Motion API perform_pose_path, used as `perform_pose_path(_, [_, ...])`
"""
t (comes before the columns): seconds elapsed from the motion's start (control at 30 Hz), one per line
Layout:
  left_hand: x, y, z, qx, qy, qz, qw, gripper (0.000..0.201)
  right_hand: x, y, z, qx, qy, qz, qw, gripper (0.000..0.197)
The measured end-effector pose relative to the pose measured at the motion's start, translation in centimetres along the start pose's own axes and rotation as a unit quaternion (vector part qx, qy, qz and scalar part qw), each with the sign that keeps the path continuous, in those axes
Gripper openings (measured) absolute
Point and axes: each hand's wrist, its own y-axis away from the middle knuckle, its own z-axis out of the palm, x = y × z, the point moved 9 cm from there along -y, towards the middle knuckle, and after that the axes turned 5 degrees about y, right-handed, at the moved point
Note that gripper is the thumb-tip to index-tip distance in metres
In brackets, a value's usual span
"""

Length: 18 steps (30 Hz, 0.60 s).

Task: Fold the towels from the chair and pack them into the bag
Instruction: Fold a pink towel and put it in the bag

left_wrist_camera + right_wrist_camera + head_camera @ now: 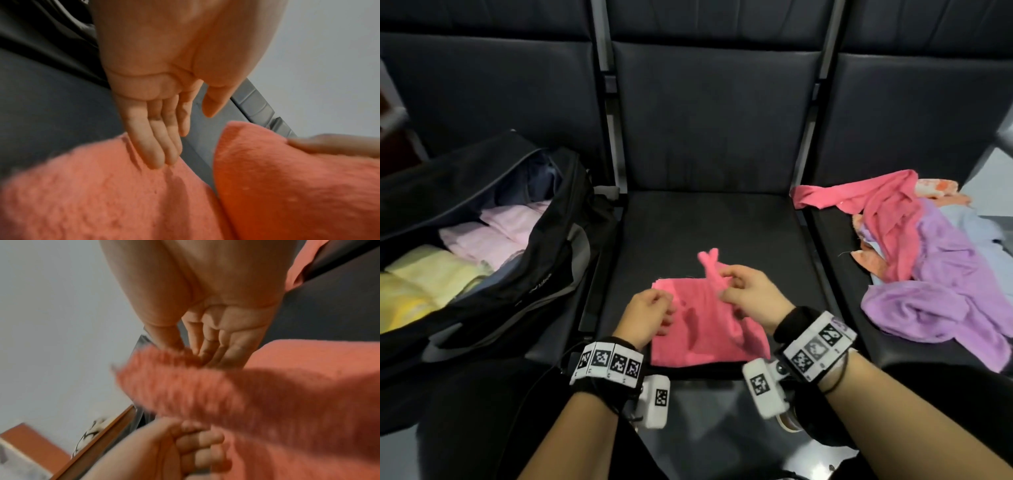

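A pink towel (698, 329) lies partly folded on the middle chair seat (709, 233). My right hand (722, 284) pinches a bunched strip of it between thumb and fingers and holds it up off the flat part; the right wrist view shows the hand (185, 350) gripping the fuzzy edge (164, 369). My left hand (667, 308) hovers at the towel's left edge with relaxed fingers and holds nothing. In the left wrist view its fingers (156, 146) are nearly straight above the towel (102, 194). The open black bag (544, 274) sits on the left chair.
Inside the bag lie folded pale pink towels (493, 229) and yellow towels (424, 274). On the right chair a loose pile (928, 260) of pink, purple, light blue and orange cloths is heaped. Metal frame bars separate the seats. My knees are below the seat's front edge.
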Motion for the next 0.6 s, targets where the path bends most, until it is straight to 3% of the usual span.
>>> perform_pose_path(0.1, [-0.7,0.3,0.3,-0.012,0.025,-0.053,0.998,0.024,0.3,0.0,4.7,-0.087,-0.039,0.038,0.995,0.035])
perform_pose_path(0.2, [-1.4,0.5,0.3,-0.006,0.018,-0.066,0.998,0.017,1.8,0.2,4.8,-0.081,-0.032,0.059,0.994,0.039])
perform_pose_path(0.4, [-0.4,0.5,1.7,-0.018,-0.091,0.047,0.995,0.041,4.4,1.2,1.5,-0.036,-0.034,0.033,0.998,0.030])
perform_pose_path(0.6, [2.0,0.2,0.7,-0.003,-0.124,0.129,0.984,0.050,3.5,2.3,1.0,-0.040,0.113,-0.059,0.991,0.029])
